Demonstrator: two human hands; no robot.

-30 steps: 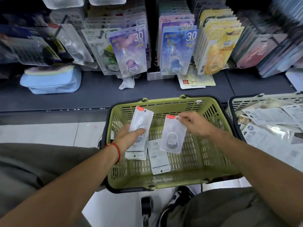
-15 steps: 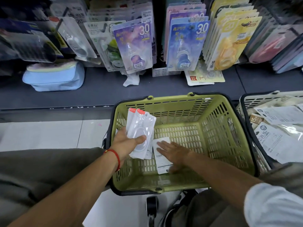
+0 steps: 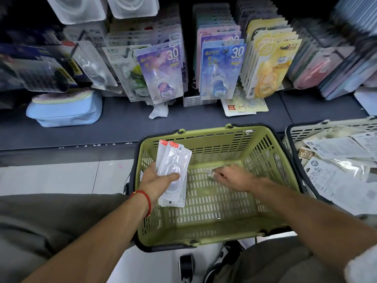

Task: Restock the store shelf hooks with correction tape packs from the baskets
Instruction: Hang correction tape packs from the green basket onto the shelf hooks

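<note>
Left hand: our left hand (image 3: pixel 158 181) gripped a small stack of clear correction tape packs (image 3: pixel 173 170) with red top tabs, thumb curled across the front, fingers behind them.
Packs in hand: we counted at least two red tabs fanned at the top; the exact number in the stack we could not tell. They stood roughly upright over the left inner side of the green basket (image 3: pixel 210 227).
Wrist: a red string bracelet (image 3: pixel 145 198) sat on our left wrist.
Right hand: our right hand (image 3: pixel 234 176) reached low inside the basket, its fingertips (image 3: pixel 217 174) closed on something small, clear and blurred; we could not tell what it was.
Green basket: it stood on the floor just in front of the dark shelf ledge (image 3: pixel 122 125).
White basket: a second basket (image 3: pixel 306 131) stood just to the right, touching or nearly touching the green one, holding white paper-backed packs (image 3: pixel 336 180).
Shelf hooks: rows of carded packs hung above the ledge, among them a purple pack (image 3: pixel 162 74), a blue pack (image 3: pixel 221 72) and a yellow pack (image 3: pixel 271 68).
Ledge: a light blue pouch (image 3: pixel 65 111) lay at its left end.
</note>
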